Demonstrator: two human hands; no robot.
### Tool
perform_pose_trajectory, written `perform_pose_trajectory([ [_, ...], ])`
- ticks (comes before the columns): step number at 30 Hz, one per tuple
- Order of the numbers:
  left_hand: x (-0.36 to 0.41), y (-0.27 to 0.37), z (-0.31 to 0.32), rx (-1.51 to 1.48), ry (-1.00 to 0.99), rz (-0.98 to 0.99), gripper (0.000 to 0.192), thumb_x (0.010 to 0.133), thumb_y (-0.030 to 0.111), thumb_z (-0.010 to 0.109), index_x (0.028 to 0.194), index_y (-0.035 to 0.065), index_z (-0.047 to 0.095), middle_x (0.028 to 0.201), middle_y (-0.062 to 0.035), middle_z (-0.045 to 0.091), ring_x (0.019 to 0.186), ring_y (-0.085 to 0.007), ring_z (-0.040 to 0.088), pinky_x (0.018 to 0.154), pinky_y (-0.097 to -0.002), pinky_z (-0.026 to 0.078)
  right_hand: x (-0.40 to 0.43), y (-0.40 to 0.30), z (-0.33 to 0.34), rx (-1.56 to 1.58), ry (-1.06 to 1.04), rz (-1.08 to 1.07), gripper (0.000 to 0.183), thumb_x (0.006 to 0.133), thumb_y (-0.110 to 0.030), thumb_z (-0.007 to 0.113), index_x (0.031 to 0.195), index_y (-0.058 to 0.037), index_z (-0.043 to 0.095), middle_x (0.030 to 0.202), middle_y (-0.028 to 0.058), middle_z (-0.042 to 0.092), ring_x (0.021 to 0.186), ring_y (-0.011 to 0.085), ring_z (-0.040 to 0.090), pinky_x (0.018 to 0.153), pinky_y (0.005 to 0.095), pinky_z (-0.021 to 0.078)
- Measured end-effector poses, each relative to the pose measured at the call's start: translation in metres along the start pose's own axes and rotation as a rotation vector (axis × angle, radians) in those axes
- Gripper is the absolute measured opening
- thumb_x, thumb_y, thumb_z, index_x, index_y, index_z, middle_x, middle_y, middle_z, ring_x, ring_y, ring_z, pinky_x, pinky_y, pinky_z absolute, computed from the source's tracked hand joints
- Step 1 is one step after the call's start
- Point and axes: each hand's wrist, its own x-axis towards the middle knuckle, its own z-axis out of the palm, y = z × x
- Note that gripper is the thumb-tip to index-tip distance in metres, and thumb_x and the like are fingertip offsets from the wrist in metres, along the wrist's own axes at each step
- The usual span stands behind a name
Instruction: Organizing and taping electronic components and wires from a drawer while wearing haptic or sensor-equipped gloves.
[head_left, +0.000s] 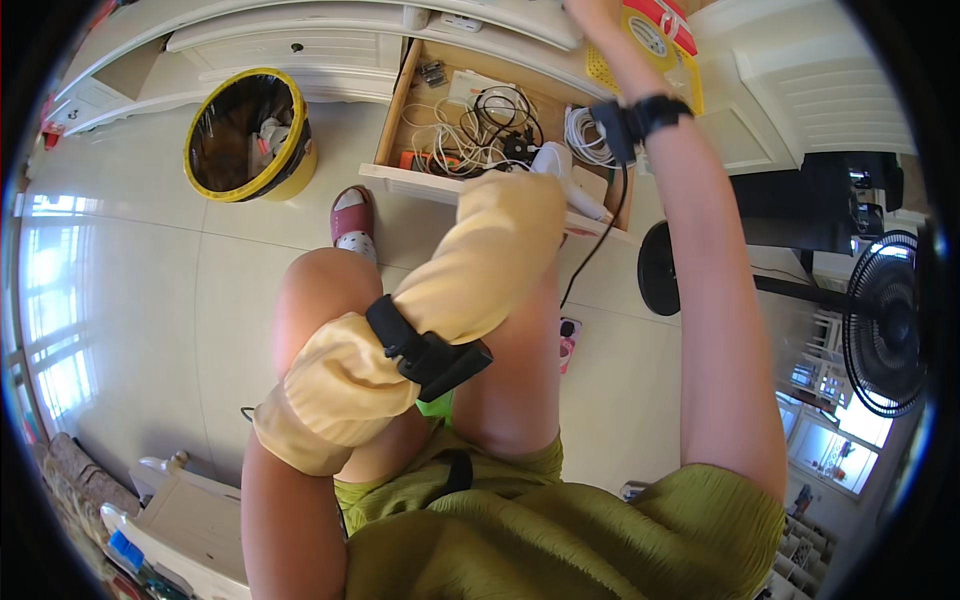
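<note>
An open wooden drawer (450, 187) holds tangled white and black cables (480, 127), a coiled white cable (589, 139), small batteries (433, 73), an orange item (409, 160) and a white hair-dryer-like device (555, 161). My left arm, in a pale yellow sleeve (487, 240) with a black strap, reaches to the drawer's front; the left hand itself is hidden beyond the sleeve end. My right hand (592, 16) reaches over the white cabinet top at the upper edge, with its fingers cut off by the frame. A black device is strapped at the right wrist.
Left of the drawer stands a yellow-rimmed bin (300, 142) with a black liner. A yellow basket (697, 82) with a tape roll (649, 37) sits at upper right. A black cable (592, 262) hangs from the right wrist. A phone (568, 346) lies on the floor; a black fan (889, 322) stands at right.
</note>
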Motion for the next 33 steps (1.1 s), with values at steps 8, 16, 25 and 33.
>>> perform_pose_trajectory([
  [8,-0.026,-0.016,0.025,0.094,-0.225,-0.004,0.020,0.063,0.010,0.082,0.080,0.0159,0.075,0.070,0.0016,0.067,0.069,-0.0150,0.071,0.054,-0.0261,0.052,-0.208,-0.069,-0.009,0.937,-1.493,0.188,0.038,0.099,-0.039,0.063,0.122,-0.0107,0.073,0.118,0.0080,0.072,0.109,0.0169,0.064,0.095,0.0333,0.0492],
  [16,-0.020,0.003,0.028,0.125,-0.153,-0.029,0.018,0.069,0.019,0.082,0.086,0.0159,0.078,0.083,-0.0003,0.074,0.076,-0.0143,0.072,0.061,-0.0279,0.054,-0.162,-0.053,-0.039,1.133,-1.390,0.563,0.037,0.102,-0.037,0.058,0.121,-0.0063,0.068,0.125,0.0064,0.067,0.118,0.0165,0.058,0.101,0.0363,0.0449],
  [25,0.007,0.019,0.000,-0.406,-0.205,-0.018,0.032,0.076,0.041,0.076,0.085,0.0103,0.072,0.089,-0.0057,0.075,0.079,-0.0180,0.073,0.065,-0.0341,0.057,-0.004,-0.017,-0.213,1.483,-0.852,0.526,0.028,0.101,-0.019,0.060,0.121,0.0010,0.063,0.123,0.0134,0.066,0.105,0.0174,0.065,0.088,0.0329,0.0531],
  [33,0.031,0.005,0.004,-1.124,-0.399,-0.164,0.056,0.082,0.061,0.071,0.084,0.0053,0.066,0.095,-0.0105,0.075,0.082,-0.0212,0.074,0.068,-0.0397,0.060,0.061,-0.041,-0.315,1.464,-0.729,0.428,0.033,0.103,-0.025,0.056,0.120,0.0030,0.062,0.116,0.0143,0.067,0.110,0.0243,0.065,0.099,0.0390,0.0538],
])
